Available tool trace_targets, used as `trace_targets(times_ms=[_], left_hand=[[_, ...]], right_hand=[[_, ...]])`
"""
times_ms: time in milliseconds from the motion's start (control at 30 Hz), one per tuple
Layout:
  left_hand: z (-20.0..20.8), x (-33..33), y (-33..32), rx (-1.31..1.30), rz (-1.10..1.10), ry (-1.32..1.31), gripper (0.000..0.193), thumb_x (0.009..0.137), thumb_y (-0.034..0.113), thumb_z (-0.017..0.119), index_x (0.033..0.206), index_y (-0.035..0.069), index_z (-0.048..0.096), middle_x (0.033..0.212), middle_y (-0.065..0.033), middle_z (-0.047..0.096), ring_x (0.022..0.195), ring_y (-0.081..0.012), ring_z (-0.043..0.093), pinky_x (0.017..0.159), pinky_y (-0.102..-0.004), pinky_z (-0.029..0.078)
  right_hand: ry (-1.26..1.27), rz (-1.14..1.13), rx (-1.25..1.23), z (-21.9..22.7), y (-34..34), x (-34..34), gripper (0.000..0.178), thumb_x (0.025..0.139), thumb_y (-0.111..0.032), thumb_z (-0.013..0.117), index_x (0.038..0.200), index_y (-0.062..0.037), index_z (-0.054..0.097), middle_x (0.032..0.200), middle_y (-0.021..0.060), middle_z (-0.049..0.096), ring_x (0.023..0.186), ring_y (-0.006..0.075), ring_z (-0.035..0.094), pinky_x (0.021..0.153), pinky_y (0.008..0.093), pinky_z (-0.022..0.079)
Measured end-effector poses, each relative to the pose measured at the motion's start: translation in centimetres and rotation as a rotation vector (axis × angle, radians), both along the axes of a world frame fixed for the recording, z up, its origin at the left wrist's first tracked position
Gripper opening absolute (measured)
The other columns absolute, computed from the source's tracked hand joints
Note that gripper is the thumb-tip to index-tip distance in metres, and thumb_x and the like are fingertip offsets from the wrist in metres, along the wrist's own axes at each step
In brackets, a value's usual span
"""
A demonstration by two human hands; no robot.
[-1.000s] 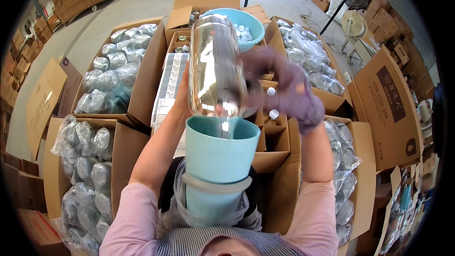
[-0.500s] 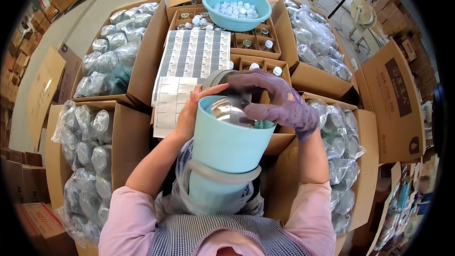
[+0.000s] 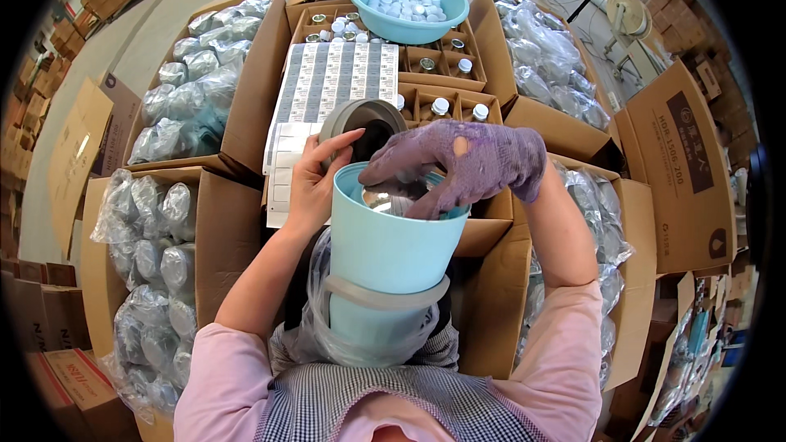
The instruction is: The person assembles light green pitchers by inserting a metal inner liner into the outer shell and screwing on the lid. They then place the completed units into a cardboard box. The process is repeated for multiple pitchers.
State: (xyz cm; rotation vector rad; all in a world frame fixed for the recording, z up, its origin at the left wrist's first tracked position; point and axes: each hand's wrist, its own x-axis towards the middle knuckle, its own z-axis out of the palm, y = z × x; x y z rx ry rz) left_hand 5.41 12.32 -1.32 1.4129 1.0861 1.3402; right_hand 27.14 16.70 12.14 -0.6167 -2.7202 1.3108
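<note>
A light-blue tapered plastic shell [image 3: 393, 250] with a grey band [image 3: 389, 301] stands upright in front of my body, its top open. Inside its mouth shows a shiny, rounded silver liner [image 3: 389, 199]. My right hand [image 3: 463, 160], in a worn purple glove, reaches over the rim with fingers curved round this liner; the fingertips are partly hidden. My bare left hand [image 3: 315, 180] is at the shell's left side, its fingers holding a grey round collar [image 3: 340, 119] with a dark inside, tilted behind the rim. Clear plastic wrap [image 3: 315, 331] hangs about the shell's lower part.
Cartons of plastic-wrapped silver liners [image 3: 205, 74] flank me on both sides. Ahead, sheets of printed labels [image 3: 340, 78] lie on divided boxes of white-capped bottles [image 3: 440, 106]. A blue basin [image 3: 360, 4] of white caps sits beyond. An open carton flap [image 3: 675, 188] rises at right.
My gloved right hand has moved down and left, its fingers now inside the shell's mouth. The grey collar in my left hand has tipped up, showing its dark inside.
</note>
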Motion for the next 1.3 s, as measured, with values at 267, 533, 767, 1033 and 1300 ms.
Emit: trace_targets(times_ms=[267,533,767,1033,1300], left_hand=[[0.5,-1.0,0.0,0.106,0.136,-0.144,0.053,0.097,0.006,0.06,0.146,0.005,0.04,0.126,-0.0107,0.057,0.11,-0.0129,0.057,0.095,-0.0256,0.044],[0.6,-2.6,1.1,-0.11,-0.036,-0.48,0.043,0.089,0.001,0.065,0.13,-0.002,0.052,0.119,-0.0096,0.061,0.109,-0.0125,0.057,0.098,-0.0264,0.043],[3.0,-3.5,2.7,0.042,-0.239,-0.661,0.056,0.082,0.006,0.07,0.133,0.0,0.049,0.122,-0.0092,0.061,0.113,-0.0192,0.058,0.101,-0.0338,0.042],[6.8,-1.3,2.4,0.431,-0.391,-0.007,0.035,0.079,0.028,0.078,0.099,-0.001,0.073,0.096,-0.0072,0.061,0.091,-0.0163,0.055,0.08,-0.0267,0.043],[7.0,-1.4,2.1,0.326,-0.431,0.043,0.031,0.076,0.023,0.078,0.094,-0.001,0.074,0.09,-0.0054,0.057,0.088,-0.0153,0.054,0.076,-0.0267,0.043]], right_hand=[[-0.218,-0.142,0.059,-0.6,-1.7,-1.7,0.048,0.079,-0.027,0.077,0.12,-0.003,0.067,0.098,0.0148,0.069,0.086,0.0222,0.066,0.078,0.0343,0.053],[0.015,-0.03,0.11,-3.7,-1.5,-0.2,0.05,0.08,-0.034,0.075,0.122,-0.008,0.067,0.111,0.0122,0.07,0.092,0.025,0.068,0.084,0.0333,0.054],[0.276,-0.62,0.164,-2.2,-3.9,-0.6,0.035,0.09,-0.027,0.067,0.115,-0.0028,0.068,0.096,0.0141,0.071,0.093,0.0209,0.069,0.082,0.0353,0.053],[0.771,-0.663,-0.592,-5.8,-0.8,0.6,0.085,0.098,-0.067,0.025,0.118,0.0055,0.065,0.115,0.0169,0.066,0.107,0.0226,0.063,0.102,0.0328,0.044],[0.778,-0.673,-0.6,-6.9,-1.8,0.8,0.078,0.103,-0.056,0.025,0.112,0.0087,0.067,0.109,0.0182,0.07,0.105,0.0221,0.065,0.102,0.0323,0.045]])
